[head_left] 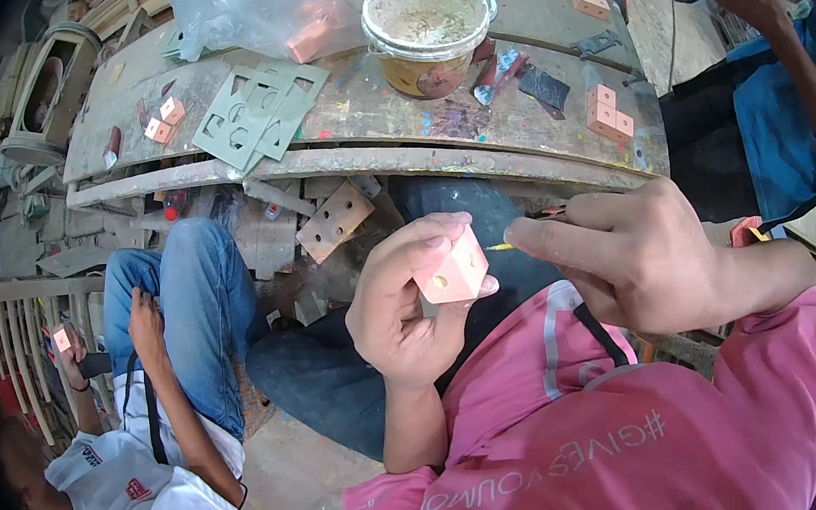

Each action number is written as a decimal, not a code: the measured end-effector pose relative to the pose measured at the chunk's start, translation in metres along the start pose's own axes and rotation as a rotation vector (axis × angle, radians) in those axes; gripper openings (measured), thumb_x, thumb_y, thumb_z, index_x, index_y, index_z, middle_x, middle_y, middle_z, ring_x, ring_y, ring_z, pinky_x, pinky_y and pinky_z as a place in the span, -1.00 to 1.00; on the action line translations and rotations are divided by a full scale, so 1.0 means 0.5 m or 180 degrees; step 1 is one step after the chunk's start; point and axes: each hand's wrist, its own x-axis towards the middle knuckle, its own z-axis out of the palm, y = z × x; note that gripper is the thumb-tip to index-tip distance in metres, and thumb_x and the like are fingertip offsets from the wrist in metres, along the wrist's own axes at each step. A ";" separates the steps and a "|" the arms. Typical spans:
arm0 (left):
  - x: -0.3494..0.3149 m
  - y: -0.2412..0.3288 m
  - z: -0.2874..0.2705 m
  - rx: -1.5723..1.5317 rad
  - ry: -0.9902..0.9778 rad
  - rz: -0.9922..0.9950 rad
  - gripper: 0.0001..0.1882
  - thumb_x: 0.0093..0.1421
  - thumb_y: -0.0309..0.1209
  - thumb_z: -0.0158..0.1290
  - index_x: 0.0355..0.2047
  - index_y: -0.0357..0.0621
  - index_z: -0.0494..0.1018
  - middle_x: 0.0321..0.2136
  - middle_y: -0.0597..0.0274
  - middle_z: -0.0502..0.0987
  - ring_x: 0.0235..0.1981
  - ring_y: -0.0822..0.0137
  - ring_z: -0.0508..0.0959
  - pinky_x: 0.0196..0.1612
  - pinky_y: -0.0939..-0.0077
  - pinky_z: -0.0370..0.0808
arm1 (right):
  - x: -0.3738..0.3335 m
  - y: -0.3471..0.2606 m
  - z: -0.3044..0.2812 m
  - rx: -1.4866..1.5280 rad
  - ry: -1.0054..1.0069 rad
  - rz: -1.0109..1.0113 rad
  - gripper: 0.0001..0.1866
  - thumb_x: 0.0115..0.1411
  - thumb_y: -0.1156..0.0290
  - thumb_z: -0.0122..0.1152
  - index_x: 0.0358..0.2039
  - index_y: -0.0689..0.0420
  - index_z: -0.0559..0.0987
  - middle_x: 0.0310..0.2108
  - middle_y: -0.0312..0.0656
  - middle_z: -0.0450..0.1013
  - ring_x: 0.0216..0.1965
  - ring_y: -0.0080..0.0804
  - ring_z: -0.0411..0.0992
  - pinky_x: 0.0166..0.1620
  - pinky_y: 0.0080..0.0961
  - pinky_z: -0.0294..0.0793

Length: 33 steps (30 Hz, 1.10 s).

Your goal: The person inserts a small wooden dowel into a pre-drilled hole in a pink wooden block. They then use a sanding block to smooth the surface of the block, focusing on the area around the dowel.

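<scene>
My left hand point(392, 309) holds up a small pink block point(455, 285), pinched between thumb and fingers. Round dimples mark the block's faces, and at least one looks yellow inside. Just right of the block, my right hand point(634, 254) is closed on a thin yellow-tipped tool point(500, 247). Its tip points at the block with a small gap between them; most of the tool is hidden by my fingers, so its exact kind cannot be made out.
Ahead is a paint-stained wooden bench point(351, 110) with a paint-crusted bucket point(428, 36), green stencil sheets point(256, 111), a plastic bag point(249, 11) and several pink blocks point(608, 113). At left sits a person point(143, 487) holding a pink block point(61, 340); another person point(779, 112) stands at right.
</scene>
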 end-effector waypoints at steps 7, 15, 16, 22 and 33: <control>0.001 0.001 0.005 0.0109 -0.0089 0.0037 -0.57 -0.12 -0.74 0.23 -0.19 -0.36 0.39 -0.22 -0.11 0.51 -0.17 0.05 0.57 -0.11 0.23 0.56 | 0.008 0.006 -0.005 0.0686 -0.0140 0.0107 -0.69 -0.07 0.53 0.20 -0.22 0.16 0.56 -0.70 -0.15 0.38 -0.65 -0.18 0.42 -0.60 -0.26 0.38; 0.018 -0.010 -0.004 0.0973 -0.0547 0.0932 -0.59 -0.12 -0.71 0.24 -0.22 -0.31 0.42 -0.25 -0.01 0.54 -0.19 0.00 0.58 -0.12 0.16 0.56 | 0.020 0.026 0.005 0.1721 -0.0374 0.0374 -0.82 0.01 0.56 0.13 -0.32 0.21 0.58 -0.66 -0.04 0.46 -0.60 -0.09 0.49 -0.50 -0.22 0.47; 0.018 -0.007 -0.003 0.1051 -0.0600 0.0868 -0.60 -0.11 -0.70 0.25 -0.22 -0.31 0.42 -0.26 -0.03 0.54 -0.19 0.02 0.58 -0.13 0.18 0.56 | 0.020 0.029 0.004 0.1647 -0.0389 0.0382 -0.82 0.00 0.55 0.13 -0.34 0.20 0.59 -0.67 -0.04 0.46 -0.61 -0.11 0.48 -0.52 -0.22 0.46; 0.006 -0.002 0.003 0.0043 -0.0149 -0.0426 -0.62 0.04 -0.67 0.15 -0.11 -0.35 0.34 -0.13 -0.04 0.41 -0.24 0.18 0.57 -0.19 0.38 0.55 | 0.016 0.014 0.011 -0.0309 0.0355 0.0210 -0.76 -0.05 0.47 0.19 -0.29 0.07 0.56 -0.71 -0.16 0.36 -0.66 -0.19 0.44 -0.63 -0.29 0.40; 0.011 -0.032 -0.018 -0.0810 -0.0219 -0.0743 -0.74 0.13 -0.52 0.13 -0.25 -0.25 0.26 -0.25 0.05 0.28 -0.38 0.09 0.59 -0.29 0.21 0.60 | -0.020 0.202 0.151 0.0299 0.0632 0.1719 -0.85 0.11 0.45 0.14 -0.38 0.26 0.58 -0.53 0.07 0.47 -0.48 0.08 0.46 -0.34 -0.16 0.43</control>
